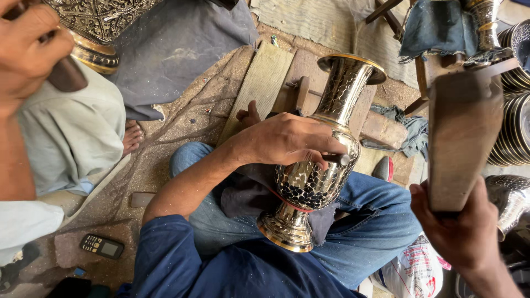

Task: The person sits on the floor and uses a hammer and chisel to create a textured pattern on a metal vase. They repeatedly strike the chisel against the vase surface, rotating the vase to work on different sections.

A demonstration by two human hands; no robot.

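Observation:
A shiny brass vase (pixel 312 182) with a hammered scale pattern lies tilted across my lap on a dark cloth (pixel 243 196), its mouth pointing away from me. My left hand (pixel 284 138) rests on the vase's shoulder and grips a short dark metal punch (pixel 335 159), whose tip is at the vase's body. My right hand (pixel 461 232) is raised at the right, closed around a thick wooden mallet block (pixel 461 138) that stands apart from the vase.
At the upper left a co-worker's hand (pixel 27 49) holds a tool beside another engraved vase (pixel 99 22). A small phone (pixel 102 246) lies on the dusty floor. Stacked metal plates (pixel 516 127) and another vessel (pixel 510 198) crowd the right edge.

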